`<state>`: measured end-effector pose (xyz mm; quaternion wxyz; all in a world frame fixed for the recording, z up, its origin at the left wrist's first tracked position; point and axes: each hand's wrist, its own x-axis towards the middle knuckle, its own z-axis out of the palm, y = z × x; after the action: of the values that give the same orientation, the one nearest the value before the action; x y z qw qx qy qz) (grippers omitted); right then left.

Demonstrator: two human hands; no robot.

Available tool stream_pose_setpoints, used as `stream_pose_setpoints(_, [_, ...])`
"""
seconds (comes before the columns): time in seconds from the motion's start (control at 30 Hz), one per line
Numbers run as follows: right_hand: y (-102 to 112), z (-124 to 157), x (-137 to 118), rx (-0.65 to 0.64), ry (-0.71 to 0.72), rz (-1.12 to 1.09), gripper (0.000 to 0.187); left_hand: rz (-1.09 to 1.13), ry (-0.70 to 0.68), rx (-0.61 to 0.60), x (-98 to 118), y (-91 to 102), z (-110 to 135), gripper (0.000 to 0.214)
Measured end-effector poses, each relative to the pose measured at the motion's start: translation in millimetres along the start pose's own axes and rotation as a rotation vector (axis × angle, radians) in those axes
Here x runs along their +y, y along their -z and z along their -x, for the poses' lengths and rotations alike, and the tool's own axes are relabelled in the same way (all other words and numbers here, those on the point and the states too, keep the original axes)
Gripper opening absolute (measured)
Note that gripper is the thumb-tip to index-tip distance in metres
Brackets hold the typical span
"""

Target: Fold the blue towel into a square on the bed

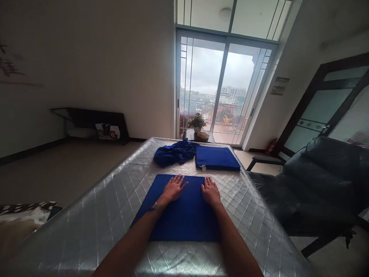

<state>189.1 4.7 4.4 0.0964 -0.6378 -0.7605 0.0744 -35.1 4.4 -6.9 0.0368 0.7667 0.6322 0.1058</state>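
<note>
A flat blue cloth panel [184, 215], roughly rectangular, lies smooth on the quilted silver table cover [109, 215] in front of me. My left hand [173, 188] rests palm down near its far left part, fingers stretched out and thumb apart. On the far right part lies my right hand [211, 191], also flat with its fingers extended. Neither hand grips anything. Beyond the panel, a folded blue cloth [217, 157] with a small white tag sits toward the right. A crumpled blue cloth [174, 152] is heaped to the left of it.
To the right stands a dark padded armchair [319, 188] close to the table's edge. A small table [188, 135] with a potted plant [197, 122] is behind, before the sliding glass door [201, 77]. A dark rack [95, 121] stands by the left wall.
</note>
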Motion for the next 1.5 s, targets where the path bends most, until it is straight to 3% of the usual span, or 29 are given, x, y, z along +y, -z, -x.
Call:
stream_pose_setpoints(0.17, [-0.1,-0.5,0.5,-0.014,-0.006,0.008,0.062,-0.066,0.15,0.016,-62.3,16.4,20.6,0.07])
stream_pose_setpoints(0.3, [-1.3,-1.6,0.9,-0.01,-0.011,0.026,0.063,-0.08,0.201,0.031,-77.7,17.1,26.3,0.073])
stream_pose_setpoints(0.53, [-2.6,-2.7,0.9,0.005,-0.003,0.063,0.062,-0.068,0.21,0.034,-73.7,14.7,23.6,0.079])
stream_pose_setpoints(0.83, [15.5,17.8,-12.9,0.053,0.008,0.138,0.06,-0.064,0.205,0.047,-72.9,15.8,25.3,0.081])
stream_pose_setpoints(1.13, [0.4,33.1,-5.9,-0.023,-0.024,0.044,0.062,-0.104,0.2,0.079,-72.5,14.9,26.0,0.076])
stream_pose_setpoints(1.27, [0.6,33.2,-7.0,-0.003,-0.021,0.039,0.062,-0.148,0.143,0.186,-68.3,24.5,30.1,0.074])
stream_pose_setpoints(1.37, [1.6,34.0,-8.5,0.008,-0.025,0.042,0.061,-0.123,0.036,0.265,-54.5,28.7,32.0,0.071])
stream_pose_setpoints(1.5, [1.1,34.8,-8.7,0.021,-0.019,0.035,0.06,-0.019,-0.19,0.184,-7.0,15.8,32.0,0.066])
